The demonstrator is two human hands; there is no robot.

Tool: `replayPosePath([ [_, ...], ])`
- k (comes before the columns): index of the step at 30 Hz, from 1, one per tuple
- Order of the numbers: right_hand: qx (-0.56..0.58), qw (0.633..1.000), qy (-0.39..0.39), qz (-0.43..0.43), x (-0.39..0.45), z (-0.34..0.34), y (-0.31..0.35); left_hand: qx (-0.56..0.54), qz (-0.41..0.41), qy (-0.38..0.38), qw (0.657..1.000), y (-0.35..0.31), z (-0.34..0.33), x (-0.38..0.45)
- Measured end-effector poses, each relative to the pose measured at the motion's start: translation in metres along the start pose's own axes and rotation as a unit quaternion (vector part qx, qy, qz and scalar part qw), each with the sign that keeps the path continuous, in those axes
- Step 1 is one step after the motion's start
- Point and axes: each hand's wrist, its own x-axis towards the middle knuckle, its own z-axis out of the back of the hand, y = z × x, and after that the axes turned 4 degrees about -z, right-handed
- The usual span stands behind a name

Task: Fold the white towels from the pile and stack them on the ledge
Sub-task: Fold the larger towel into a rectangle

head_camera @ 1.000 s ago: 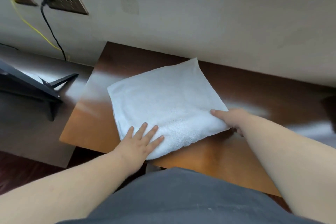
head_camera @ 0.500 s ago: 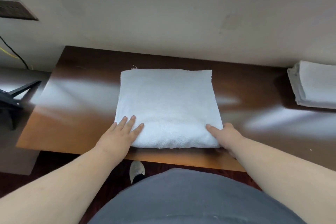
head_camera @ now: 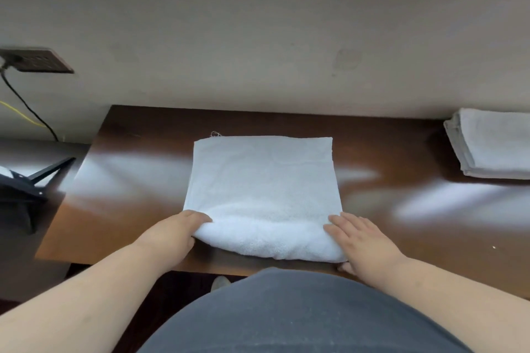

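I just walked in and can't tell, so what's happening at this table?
A person is folding a white towel on a brown wooden table. The left hand grips the towel's near left corner, and the right hand lies flat against its near right corner. A stack of folded towels sits at the table's far right, by the wall.

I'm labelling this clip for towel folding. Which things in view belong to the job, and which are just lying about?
Part of the job:
- folded white terry towel, gripped at its near left corner by the left hand, right hand flat against its right end
- stack of folded white towels
- brown wooden ledge

Lying about:
- dark wall socket
- black cable
- yellow cable
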Motion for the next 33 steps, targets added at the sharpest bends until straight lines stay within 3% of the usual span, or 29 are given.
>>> replayPosePath([
  [4, 0.036, 0.998, -0.045, -0.024, 0.002, 0.002, 0.003, 0.002, -0.011, -0.005, 1.0, 0.006, -0.001, -0.001],
  [6, 0.154, 0.983, -0.064, -0.075, 0.001, 0.008, 0.004, -0.011, 0.001, -0.024, 1.0, 0.012, 0.004, -0.001],
  [9, 0.403, 0.887, -0.112, -0.198, -0.005, 0.025, 0.001, -0.114, 0.028, -0.074, 0.99, 0.02, 0.021, -0.002],
  [11, 0.484, 0.829, -0.14, -0.244, -0.005, 0.033, 0.001, -0.192, 0.05, -0.121, 0.973, 0.022, 0.033, 0.003],
  [15, 0.555, 0.757, -0.215, -0.269, 0.008, 0.048, 0.008, -0.33, 0.1, -0.192, 0.919, 0.024, 0.054, 0.023],
  [20, 0.569, 0.707, -0.303, -0.291, 0.035, 0.079, 0.02, -0.408, 0.105, -0.262, 0.868, 0.025, 0.07, 0.054],
  [25, 0.528, 0.723, -0.359, -0.265, 0.059, 0.094, 0.014, -0.427, 0.14, -0.295, 0.843, 0.022, 0.075, 0.077],
  [28, 0.519, 0.738, -0.35, -0.251, 0.078, 0.101, 0.004, -0.43, 0.173, -0.318, 0.827, 0.017, 0.076, 0.09],
  [33, 0.537, 0.736, -0.29, -0.293, 0.126, 0.107, -0.022, -0.408, 0.196, -0.314, 0.834, 0.013, 0.088, 0.13],
])
